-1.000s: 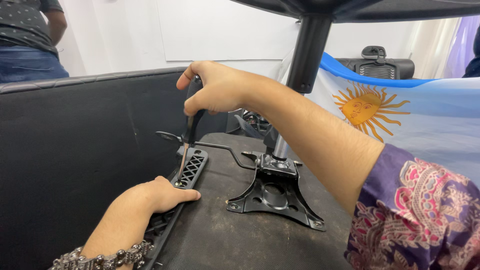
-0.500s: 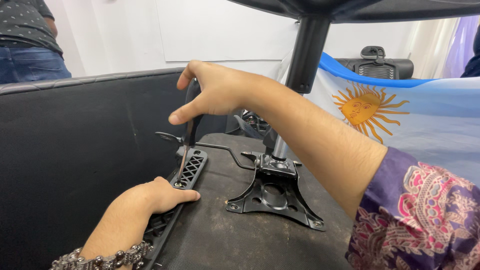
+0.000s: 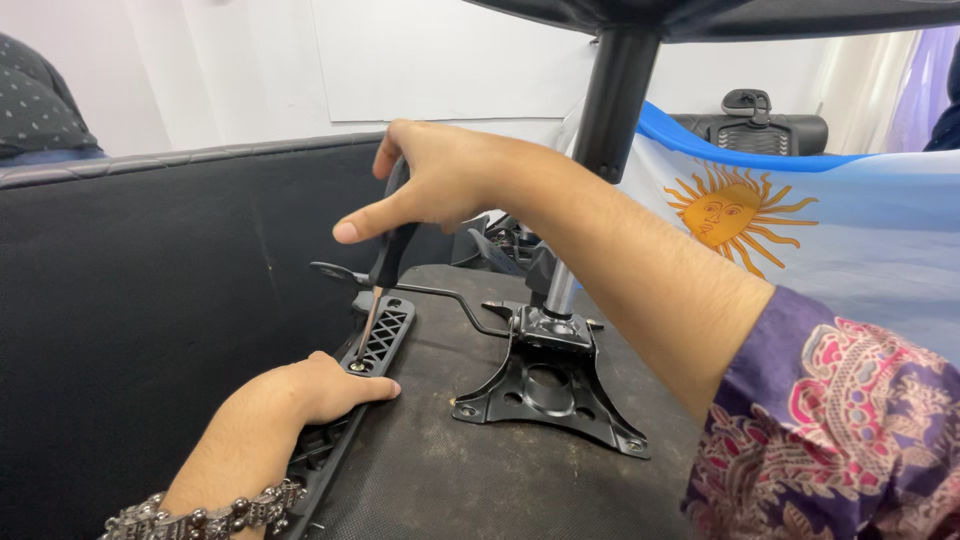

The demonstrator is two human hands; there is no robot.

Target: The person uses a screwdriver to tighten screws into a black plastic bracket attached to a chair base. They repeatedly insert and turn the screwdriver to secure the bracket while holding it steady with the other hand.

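My right hand (image 3: 440, 185) grips the black handle of a screwdriver (image 3: 390, 255) that stands nearly upright, its index finger stretched out to the left. The tip rests on a screw in a black plastic armrest bracket (image 3: 385, 335) with a lattice pattern. My left hand (image 3: 300, 395), with a beaded bracelet at the wrist, presses down on that bracket just below the tip. The bracket lies on the dark underside of an upturned chair seat (image 3: 470, 480).
A black metal mounting plate (image 3: 545, 395) with a lever and a gas-lift column (image 3: 610, 110) stands right of the bracket. A black padded panel (image 3: 150, 300) rises at left. A light blue and white flag with a sun (image 3: 800, 250) hangs at right. A person stands at far left.
My right hand has turned on the screwdriver handle and its index finger has stretched out. My left hand and the bracket have stayed put.
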